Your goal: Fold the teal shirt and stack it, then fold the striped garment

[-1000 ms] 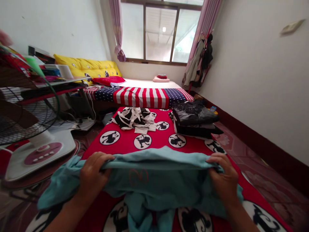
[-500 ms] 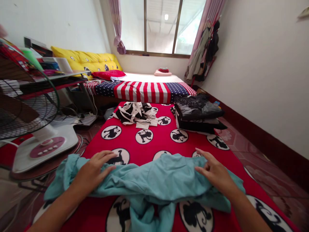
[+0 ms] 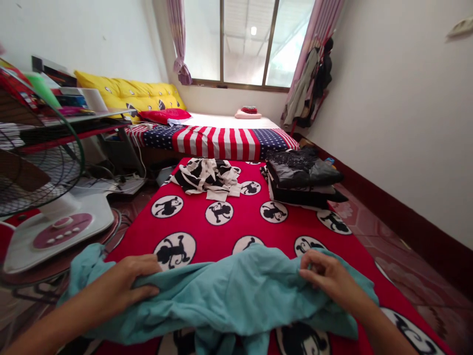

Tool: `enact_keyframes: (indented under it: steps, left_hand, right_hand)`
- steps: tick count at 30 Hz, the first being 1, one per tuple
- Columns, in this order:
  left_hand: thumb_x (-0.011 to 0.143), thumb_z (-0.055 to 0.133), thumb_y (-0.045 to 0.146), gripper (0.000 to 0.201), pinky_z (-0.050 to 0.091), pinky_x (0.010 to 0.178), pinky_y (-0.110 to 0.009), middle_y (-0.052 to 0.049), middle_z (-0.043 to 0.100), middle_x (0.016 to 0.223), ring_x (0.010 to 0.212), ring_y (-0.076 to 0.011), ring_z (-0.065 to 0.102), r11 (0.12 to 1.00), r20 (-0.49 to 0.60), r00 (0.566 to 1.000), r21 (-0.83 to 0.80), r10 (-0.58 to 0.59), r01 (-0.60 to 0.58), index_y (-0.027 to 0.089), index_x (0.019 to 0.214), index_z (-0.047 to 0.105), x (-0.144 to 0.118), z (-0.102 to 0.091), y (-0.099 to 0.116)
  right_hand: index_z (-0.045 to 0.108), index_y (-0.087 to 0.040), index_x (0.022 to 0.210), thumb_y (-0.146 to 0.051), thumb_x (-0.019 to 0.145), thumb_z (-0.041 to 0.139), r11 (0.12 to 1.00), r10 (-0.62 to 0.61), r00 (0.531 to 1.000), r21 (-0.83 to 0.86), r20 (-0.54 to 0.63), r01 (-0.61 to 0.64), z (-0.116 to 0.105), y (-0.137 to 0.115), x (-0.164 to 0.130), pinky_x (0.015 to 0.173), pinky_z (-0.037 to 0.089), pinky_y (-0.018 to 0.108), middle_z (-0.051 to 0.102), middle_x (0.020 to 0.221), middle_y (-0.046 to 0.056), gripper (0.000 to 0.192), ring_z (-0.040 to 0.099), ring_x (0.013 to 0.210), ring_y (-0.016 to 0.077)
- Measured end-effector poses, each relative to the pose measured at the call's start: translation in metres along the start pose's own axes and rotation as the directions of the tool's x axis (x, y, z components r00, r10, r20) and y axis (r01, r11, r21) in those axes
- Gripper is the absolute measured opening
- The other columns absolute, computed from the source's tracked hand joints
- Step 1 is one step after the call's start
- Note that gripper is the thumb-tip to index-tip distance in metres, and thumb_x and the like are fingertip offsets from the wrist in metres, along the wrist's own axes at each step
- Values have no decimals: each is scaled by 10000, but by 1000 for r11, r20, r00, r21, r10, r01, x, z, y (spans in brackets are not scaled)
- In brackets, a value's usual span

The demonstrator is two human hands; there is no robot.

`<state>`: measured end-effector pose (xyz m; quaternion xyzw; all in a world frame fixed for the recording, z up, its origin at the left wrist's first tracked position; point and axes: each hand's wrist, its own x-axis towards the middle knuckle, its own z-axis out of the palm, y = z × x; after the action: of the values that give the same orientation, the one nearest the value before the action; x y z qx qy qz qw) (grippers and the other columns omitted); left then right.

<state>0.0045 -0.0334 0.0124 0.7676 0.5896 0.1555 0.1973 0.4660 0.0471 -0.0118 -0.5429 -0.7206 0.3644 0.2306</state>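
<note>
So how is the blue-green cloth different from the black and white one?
The teal cloth is one plain colour; the black-and-white cloth is patterned. The teal one lies near, under the left hand and right hand; the patterned one lies farther off, untouched. Both lie rumpled on the red mat.

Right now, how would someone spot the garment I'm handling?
On the red monkey-print mat, at its near edge, lies a crumpled teal garment under the left hand and right hand. It's the only plain teal piece.
</note>
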Motion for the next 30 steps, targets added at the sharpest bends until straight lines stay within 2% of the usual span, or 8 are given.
enact_keyframes:
  steps: [2, 6, 9, 13, 16, 20, 24, 30]
  left_hand:
    - [795, 604, 332, 149, 479, 668, -208, 15, 681, 759, 715, -157, 616, 999, 34, 999, -36, 2, -1, 246, 722, 701, 6, -15, -1]
    - [811, 576, 340, 162, 473, 713, -252, -9, 671, 808, 768, -184, 607, 1000, -135, 991, 4, -3, 4, 232, 753, 681, 25, -28, -4]
    - [812, 572, 312, 132, 483, 784, -289, -27, 671, 896, 864, -208, 612, 997, -140, 990, 71, 28, -18, 239, 793, 680, 36, -15, 2]
    - [811, 624, 323, 267, 447, 973, -325, -46, 636, 1183, 1108, -228, 574, 997, -12, 997, -4, 76, -76, 283, 1069, 677, 34, 21, 16]
    - [842, 597, 272, 358, 424, 1023, -331, -41, 624, 1245, 1152, -212, 567, 990, 100, 990, -109, 96, -85, 293, 1198, 620, 29, 46, 27]
    - [847, 580, 228, 440, 424, 1028, -361, -52, 622, 1261, 1166, -221, 561, 985, 64, 995, -161, 76, -65, 275, 1285, 557, 28, 61, 38]
    - [819, 649, 376, 567, 441, 1007, -365, -70, 610, 1282, 1155, -242, 569, 986, 71, 997, -169, 21, -9, 270, 1354, 493, 25, 53, 41]
    - [665, 733, 253, 583, 449, 981, -385, -60, 621, 1246, 1140, -279, 573, 999, 122, 992, -4, -40, 41, 295, 1233, 612, -2, 35, 21]
  right_hand:
    - [579, -206, 690, -409, 766, 637, 990, 33, 999, 135, 30, -36, -14, -1, 3, 513, 371, 237, 506, 579, -41, 224, 497, 544, 126]
    - [594, -196, 736, -415, 738, 658, 983, 24, 1000, 182, -13, -21, -24, -8, 18, 534, 418, 245, 567, 633, -25, 227, 542, 567, 133]
    - [632, -204, 1049, -313, 747, 633, 996, -12, 999, 89, -32, 15, -4, -14, 28, 577, 448, 254, 649, 755, -5, 321, 557, 593, 131]
    - [398, -275, 1420, -183, 730, 610, 993, -83, 991, 98, 110, 72, 41, -18, 28, 588, 456, 251, 621, 1238, 55, 728, 524, 579, 91]
    - [370, -302, 1440, -143, 703, 625, 988, -134, 983, 89, 128, 124, 66, -18, 29, 618, 458, 257, 564, 1324, 44, 796, 502, 592, 84]
    - [369, -246, 1442, -125, 687, 637, 994, -110, 987, 20, 120, 108, 75, -20, 40, 654, 460, 271, 601, 1193, 49, 811, 511, 619, 98]
    - [428, -193, 1411, -202, 689, 692, 980, -114, 988, -151, 101, 129, 66, -31, 41, 825, 462, 322, 581, 1204, 93, 769, 589, 871, 182]
    - [498, -293, 1356, -249, 597, 755, 900, -90, 954, -386, 287, 201, 46, -38, 1, 775, 492, 339, 360, 1506, 100, 803, 645, 790, 190]
